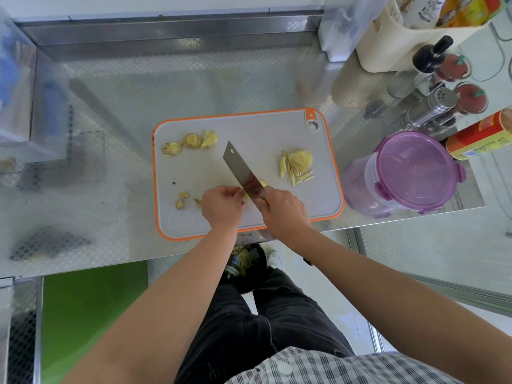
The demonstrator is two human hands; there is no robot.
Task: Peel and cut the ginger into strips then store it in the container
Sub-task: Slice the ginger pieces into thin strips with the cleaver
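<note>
— Where are we with the ginger?
— Our left hand (221,206) has its fingers curled tight, pinching a small ginger piece (245,194) near the front of the cutting board (249,128). Our right hand (285,212) is wrapped round the handle of the cleaver (241,167), blade against the piece.
— What worries us?
— The piece is small, so our fingertips sit right beside the edge. A slip or a rolling piece could nick them. The strips (296,164) lie on the board's right side, and the purple-lidded container (412,170) beside it looks closed
</note>
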